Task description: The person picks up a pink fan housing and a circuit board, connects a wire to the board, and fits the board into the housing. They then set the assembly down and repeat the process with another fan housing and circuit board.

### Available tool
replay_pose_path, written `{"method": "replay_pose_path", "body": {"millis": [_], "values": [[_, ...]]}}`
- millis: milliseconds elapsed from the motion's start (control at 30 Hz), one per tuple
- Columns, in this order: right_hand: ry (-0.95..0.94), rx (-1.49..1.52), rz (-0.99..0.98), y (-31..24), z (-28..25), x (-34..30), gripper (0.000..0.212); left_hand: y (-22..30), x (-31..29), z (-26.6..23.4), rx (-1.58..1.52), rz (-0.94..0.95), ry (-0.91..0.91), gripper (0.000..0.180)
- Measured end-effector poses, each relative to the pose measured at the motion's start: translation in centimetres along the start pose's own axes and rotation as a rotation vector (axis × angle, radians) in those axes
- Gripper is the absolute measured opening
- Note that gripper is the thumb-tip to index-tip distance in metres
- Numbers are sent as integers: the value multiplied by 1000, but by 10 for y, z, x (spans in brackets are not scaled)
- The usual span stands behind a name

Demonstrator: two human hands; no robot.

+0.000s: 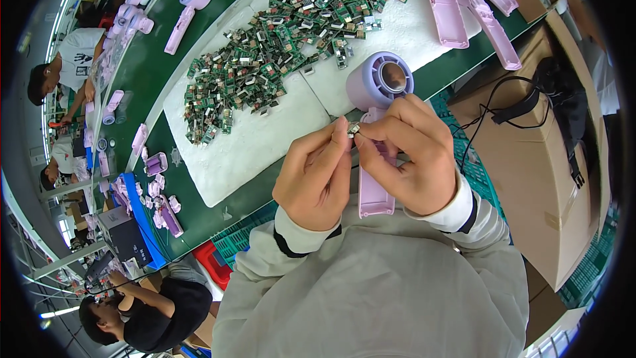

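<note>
Shows 1 small silvery component (354, 130), pinched between the left hand (313, 178) and the right hand (416, 154). Below, partly covered by the right hand, shows 1 hair-dryer body (376, 200) with a lavender barrel (363, 85), round slotted end visible, and an open pink handle pointing toward the wearer.

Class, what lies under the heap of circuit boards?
White sheeting shows along the edges of the heap of circuit boards; what lies directly beneath its middle is covered and cannot be seen.
</note>
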State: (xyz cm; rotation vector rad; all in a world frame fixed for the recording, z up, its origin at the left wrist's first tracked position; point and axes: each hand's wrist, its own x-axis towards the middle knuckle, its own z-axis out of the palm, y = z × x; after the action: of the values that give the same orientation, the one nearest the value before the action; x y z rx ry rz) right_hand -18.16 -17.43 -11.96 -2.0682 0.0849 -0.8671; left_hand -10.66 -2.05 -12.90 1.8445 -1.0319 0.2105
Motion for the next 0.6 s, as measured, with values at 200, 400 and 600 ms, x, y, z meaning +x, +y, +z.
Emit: {"method": "replay_pose_path", "body": {"millis": [200, 400, 600], "values": [[-50, -36, -41, 2, -11, 4, 20, -15, 0, -11, -606, -358, -103, 32], [-45, -32, -71, 3, -16, 3, 26, -19, 3, -13, -870, -554, -145, 30], [-32, -46, -106, 5, -15, 7, 25, -15, 5, -13, -833, -550, -139, 30]]}}
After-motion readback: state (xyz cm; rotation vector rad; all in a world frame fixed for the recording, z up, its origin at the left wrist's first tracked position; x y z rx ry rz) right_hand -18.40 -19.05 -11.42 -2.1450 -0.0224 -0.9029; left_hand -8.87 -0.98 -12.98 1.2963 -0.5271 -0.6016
